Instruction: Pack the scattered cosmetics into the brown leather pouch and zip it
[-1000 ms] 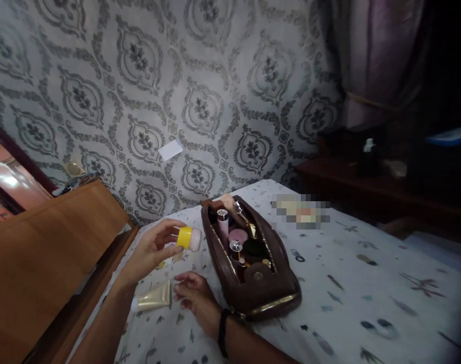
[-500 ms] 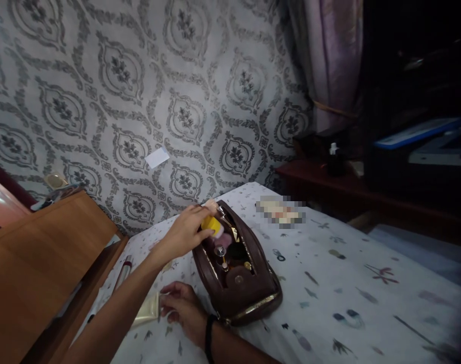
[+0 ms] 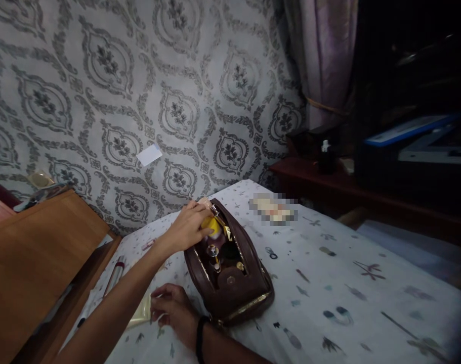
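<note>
A brown zippered bag (image 3: pixel 234 298) lies unzipped on the bed, with several small toiletry items inside. My left hand (image 3: pixel 190 226) reaches over its far left edge, closed round a yellow container (image 3: pixel 211 227) at the mouth of the bag. Below it in the bag are a small clear-capped bottle (image 3: pixel 214 253) and a gold-coloured item (image 3: pixel 227 232). My right hand (image 3: pixel 175 308), with a black band at the wrist, rests left of the bag. Its fingers are loosely curled and apart, beside the end of a pale yellow tube (image 3: pixel 142 311); whether they touch it I cannot tell.
A silver and red tube-like item (image 3: pixel 114 275) lies left of my left forearm. A wooden headboard-like panel (image 3: pixel 44 247) stands at left. A blurred-out item (image 3: pixel 274 208) lies on the patterned sheet (image 3: pixel 313 273). Behind are a patterned wall and a dark red shelf (image 3: pixel 306 174).
My left hand has lowered the yellow container slightly deeper into the bag, so its white part is now mostly hidden. The view has shifted a little; my right hand stays by the tube.
</note>
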`<state>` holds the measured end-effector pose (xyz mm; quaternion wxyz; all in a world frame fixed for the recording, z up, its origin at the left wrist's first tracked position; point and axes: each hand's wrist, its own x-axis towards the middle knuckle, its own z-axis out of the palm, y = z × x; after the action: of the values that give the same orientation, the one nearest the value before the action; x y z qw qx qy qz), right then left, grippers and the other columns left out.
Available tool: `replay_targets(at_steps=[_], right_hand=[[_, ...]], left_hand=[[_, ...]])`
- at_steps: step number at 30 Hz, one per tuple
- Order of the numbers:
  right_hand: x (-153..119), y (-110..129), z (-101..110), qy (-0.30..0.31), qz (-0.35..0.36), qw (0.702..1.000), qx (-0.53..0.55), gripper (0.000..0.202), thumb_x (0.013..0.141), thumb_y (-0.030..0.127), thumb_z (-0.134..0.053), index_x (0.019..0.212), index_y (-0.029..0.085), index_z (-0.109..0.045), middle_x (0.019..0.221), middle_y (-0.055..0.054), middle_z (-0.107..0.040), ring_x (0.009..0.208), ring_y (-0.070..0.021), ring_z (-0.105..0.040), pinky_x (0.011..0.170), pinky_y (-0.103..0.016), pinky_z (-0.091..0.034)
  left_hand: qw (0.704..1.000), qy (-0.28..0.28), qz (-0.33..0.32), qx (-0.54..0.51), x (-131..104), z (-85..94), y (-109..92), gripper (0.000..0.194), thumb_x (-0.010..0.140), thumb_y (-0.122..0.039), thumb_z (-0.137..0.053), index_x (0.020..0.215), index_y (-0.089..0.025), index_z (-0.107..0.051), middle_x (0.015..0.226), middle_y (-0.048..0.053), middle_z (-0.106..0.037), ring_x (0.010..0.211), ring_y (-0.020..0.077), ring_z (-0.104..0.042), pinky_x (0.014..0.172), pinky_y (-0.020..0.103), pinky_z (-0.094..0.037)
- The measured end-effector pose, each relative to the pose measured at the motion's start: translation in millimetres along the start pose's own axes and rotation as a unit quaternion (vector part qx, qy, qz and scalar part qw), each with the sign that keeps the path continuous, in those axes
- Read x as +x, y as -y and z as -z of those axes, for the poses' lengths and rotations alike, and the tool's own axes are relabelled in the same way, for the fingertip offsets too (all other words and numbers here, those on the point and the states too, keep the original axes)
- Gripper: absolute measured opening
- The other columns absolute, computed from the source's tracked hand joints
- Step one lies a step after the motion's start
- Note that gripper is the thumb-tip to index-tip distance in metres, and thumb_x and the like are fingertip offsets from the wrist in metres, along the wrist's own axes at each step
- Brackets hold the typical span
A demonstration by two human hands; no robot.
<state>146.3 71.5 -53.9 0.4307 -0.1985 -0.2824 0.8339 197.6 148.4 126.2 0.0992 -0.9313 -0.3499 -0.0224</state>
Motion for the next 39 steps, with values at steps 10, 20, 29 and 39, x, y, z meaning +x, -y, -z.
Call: replay_targets(at_steps=[10,20,29,39], right_hand=[[0.1,1.8,-1.2,-0.003,-0.002,1.000,-0.001,0.053,0.046,0.040,-0.083,0.085,0.016,-0.058,0.062,0.004,-0.064,0.049,-0.0091,-0.056,0.047,-0.023,-0.032],[-1.5,3.9,-0.5,0.003,-0.002,1.000,-0.004,0.057,0.043,0.046,-0.086,0.082,0.016,-0.058,0.062,0.002,-0.062,0.050,-0.0096,-0.056,0.048,-0.023,-0.031],[-0.4,0.8,1.5,0.000,0.003,1.000,-0.002,0.060,0.044,0.049,-0.086,0.085,0.017,-0.056,0.063,0.003,-0.062,0.052,-0.0099,-0.056,0.049,-0.023,-0.031],[-0.9,5.2,0.6,-0.005,0.006,1.000,-0.010,0.058,0.042,0.049,-0.087,0.080,0.016,-0.059,0.064,0.001,-0.063,0.051,-0.0095,-0.055,0.048,-0.023,-0.030]], left_hand=[[1.000,0.006,0.015,-0.002,-1.8,9.7,-5.1,0.014,0.090,-0.024,-0.056,0.099,-0.020,-0.067,0.101,0.005,-0.067,0.098,0.0236,-0.055,0.093,0.038,-0.040],[0.995,0.068,0.052,0.057,6.8,-12.3,-6.7,0.044,0.082,-0.051,-0.065,0.112,-0.019,-0.067,0.105,0.010,-0.052,0.104,0.0308,-0.046,0.091,0.044,-0.040],[0.990,0.087,0.096,0.059,6.0,-9.5,-6.8,0.038,0.078,-0.044,-0.069,0.105,-0.017,-0.067,0.107,0.010,-0.051,0.103,0.0306,-0.046,0.090,0.044,-0.041],[0.997,0.049,0.060,-0.020,-5.6,-2.7,-0.1,0.041,0.081,-0.040,-0.069,0.117,-0.021,-0.062,0.109,0.008,-0.056,0.107,0.0284,-0.051,0.096,0.042,-0.041]])
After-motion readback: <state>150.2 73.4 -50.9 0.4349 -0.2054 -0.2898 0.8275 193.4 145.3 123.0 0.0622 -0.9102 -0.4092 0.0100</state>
